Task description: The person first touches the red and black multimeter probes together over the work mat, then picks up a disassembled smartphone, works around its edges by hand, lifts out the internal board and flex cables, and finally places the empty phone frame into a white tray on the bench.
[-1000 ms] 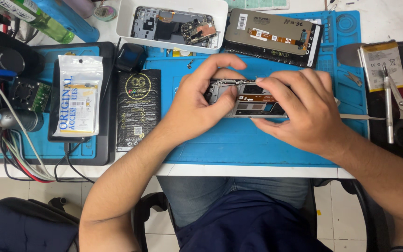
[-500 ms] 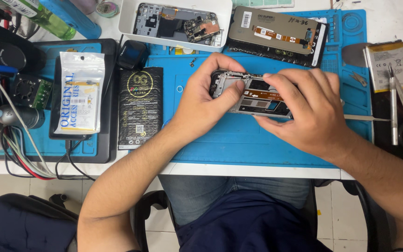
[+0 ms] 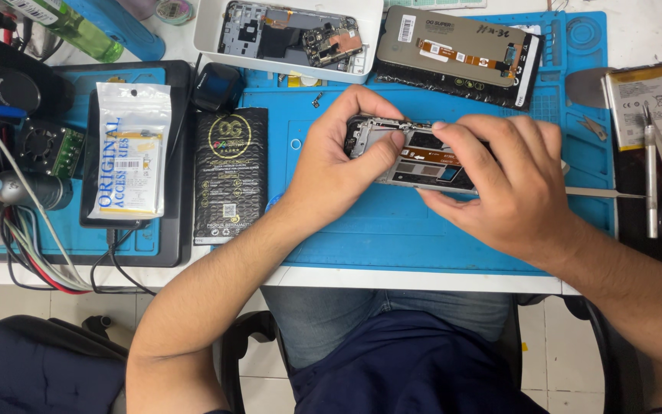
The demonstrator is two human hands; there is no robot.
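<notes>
My left hand (image 3: 331,172) and right hand (image 3: 503,180) stayed pinching the opened phone frame (image 3: 415,157), now lifted farther off the blue mat (image 3: 392,238).

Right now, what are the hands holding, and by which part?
Both hands hold an opened phone frame: left hand grips its left end, right hand covers its right end.

One head-worn camera looks steeply down (fairly close) over the blue mat (image 3: 392,230).
</notes>
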